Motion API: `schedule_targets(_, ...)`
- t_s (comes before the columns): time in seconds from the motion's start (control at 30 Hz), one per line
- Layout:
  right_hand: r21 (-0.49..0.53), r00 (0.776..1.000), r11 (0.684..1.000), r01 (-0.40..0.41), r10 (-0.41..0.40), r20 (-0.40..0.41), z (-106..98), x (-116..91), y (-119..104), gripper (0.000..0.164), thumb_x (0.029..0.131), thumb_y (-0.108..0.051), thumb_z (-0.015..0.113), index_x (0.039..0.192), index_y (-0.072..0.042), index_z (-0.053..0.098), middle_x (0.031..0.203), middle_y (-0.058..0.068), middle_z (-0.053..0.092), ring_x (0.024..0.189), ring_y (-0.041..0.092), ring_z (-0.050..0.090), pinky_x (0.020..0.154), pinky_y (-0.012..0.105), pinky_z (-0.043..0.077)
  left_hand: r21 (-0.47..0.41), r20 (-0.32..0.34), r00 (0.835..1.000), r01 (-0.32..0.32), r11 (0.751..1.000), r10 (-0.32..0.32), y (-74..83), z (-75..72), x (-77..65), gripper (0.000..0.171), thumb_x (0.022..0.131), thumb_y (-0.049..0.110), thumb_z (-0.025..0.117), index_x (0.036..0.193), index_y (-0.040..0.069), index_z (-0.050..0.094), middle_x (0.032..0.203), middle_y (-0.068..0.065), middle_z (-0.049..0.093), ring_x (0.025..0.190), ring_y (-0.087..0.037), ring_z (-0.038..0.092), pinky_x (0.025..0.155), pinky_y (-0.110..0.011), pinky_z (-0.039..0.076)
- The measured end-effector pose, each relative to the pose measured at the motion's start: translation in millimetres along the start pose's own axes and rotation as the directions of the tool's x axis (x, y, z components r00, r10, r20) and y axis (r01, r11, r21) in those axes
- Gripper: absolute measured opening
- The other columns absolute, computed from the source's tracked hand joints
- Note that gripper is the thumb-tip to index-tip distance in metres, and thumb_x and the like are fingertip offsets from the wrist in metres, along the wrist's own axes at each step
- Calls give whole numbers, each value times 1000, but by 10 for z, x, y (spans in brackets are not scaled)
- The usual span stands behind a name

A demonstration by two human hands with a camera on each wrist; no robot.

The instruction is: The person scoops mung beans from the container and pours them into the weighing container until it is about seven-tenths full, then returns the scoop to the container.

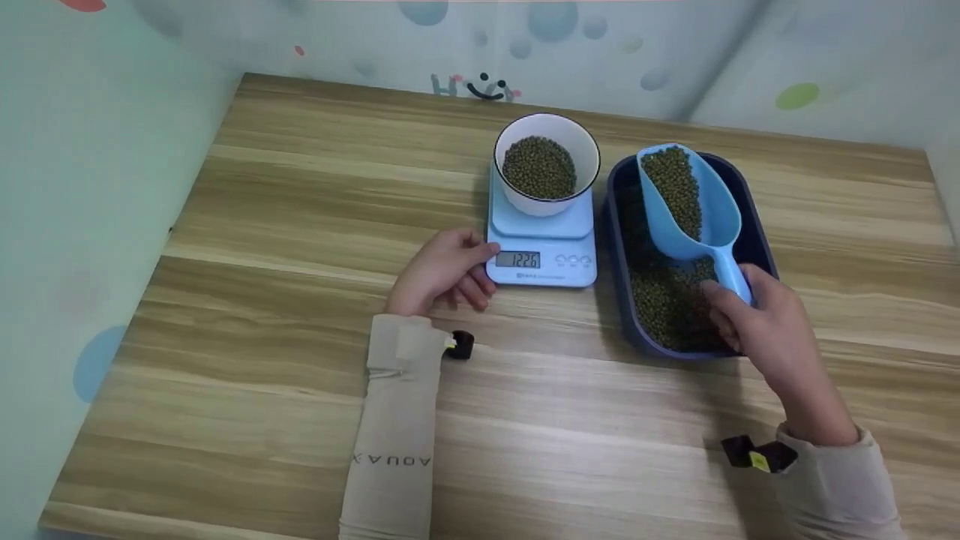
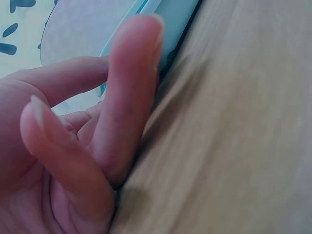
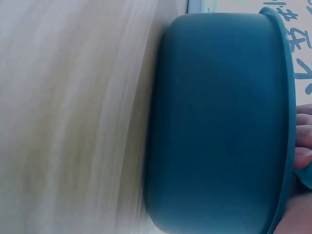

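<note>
In the head view, my right hand grips the handle of a light-blue scoop, which carries small green beans. The scoop is over a dark blue tub with more beans inside. My left hand rests at the front-left corner of a light-blue kitchen scale, thumb on its edge and other fingers loosely bent beside it. A white bowl with a dark rim stands on the scale and holds beans too. The display seems to read 1226. Right fingertips show past the tub's rim in the right wrist view.
All of it stands on a wood-grain table. Behind the table rises a pale wall with bubble patterns; another wall borders the left side. The tub sits close to the scale's right side. Each sleeve has a small black camera at the wrist.
</note>
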State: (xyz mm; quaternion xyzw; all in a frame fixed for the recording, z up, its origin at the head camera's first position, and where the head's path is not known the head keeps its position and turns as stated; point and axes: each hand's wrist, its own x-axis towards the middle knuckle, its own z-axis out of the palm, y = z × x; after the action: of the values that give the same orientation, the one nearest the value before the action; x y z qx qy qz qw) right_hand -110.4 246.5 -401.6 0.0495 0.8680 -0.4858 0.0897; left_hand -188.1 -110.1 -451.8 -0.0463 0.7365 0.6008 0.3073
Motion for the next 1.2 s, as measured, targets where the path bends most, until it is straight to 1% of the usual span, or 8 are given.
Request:
schedule_targets(0.27,111,1000,994,4,-1,-25,-119,-73,-56,33,91,-31,58,95,1,47,60,0,47,47,10,42,39,30,33,-30,6,1000,-14,999,15,-20,-3,5,32,92,38,54,102,7,50,77,-16,66,55,-25,66,36,-24,39)
schedule_targets(0.47,263,997,964,33,-49,56,-250,-106,-166,33,91,-21,59,108,5,50,62,1,47,49,12,42,41,32,28,-16,4,1000,-8,1000,8,-11,-8,-9,30,92,37,53,101,9,51,79,-16,67,57,-25,66,36,-24,38)
schedule_targets(0.63,237,990,970,52,-82,118,-313,-87,-360,29,93,-20,55,109,4,52,63,2,48,51,14,43,44,33,30,2,4,1000,-12,1000,12,-9,-9,-12,30,92,38,53,101,10,51,81,-16,67,59,-27,67,36,-25,39)
schedule_targets(0.77,300,977,952,58,-116,180,-307,-38,-526,24,94,-15,52,105,6,47,64,4,49,52,13,44,43,32,31,15,0,1000,-13,1000,13,-8,-13,-15,31,92,39,52,101,10,52,81,-16,68,60,-28,67,36,-25,39)
schedule_targets(0.87,359,966,932,48,-135,222,-281,20,-634,25,94,-11,50,113,5,46,65,4,51,52,12,45,41,30,32,19,-7,1000,-12,1000,12,-9,-15,-13,30,92,39,52,100,10,52,81,-15,68,61,-28,67,37,-25,40)
schedule_targets(0.97,311,964,948,65,-140,225,-253,80,-728,25,94,-13,51,112,4,48,65,4,51,50,12,45,40,31,31,4,-5,1000,-15,1000,15,-11,-6,-6,29,92,38,53,100,10,52,80,-15,68,60,-27,67,37,-25,40)
schedule_targets(1.1,129,967,985,117,-142,210,-230,163,-842,24,96,-20,49,103,3,50,65,4,50,49,13,44,42,33,32,-25,6,1000,-24,999,24,-20,6,0,30,92,37,54,100,9,52,79,-16,67,57,-25,67,36,-25,39)
schedule_targets(1.2,6,968,990,139,-137,212,-222,220,-927,27,96,-25,48,106,0,51,68,4,51,51,15,43,44,35,34,-32,4,1000,-27,999,27,-28,-3,-9,30,92,37,54,100,8,52,78,-16,67,56,-24,66,35,-25,38)
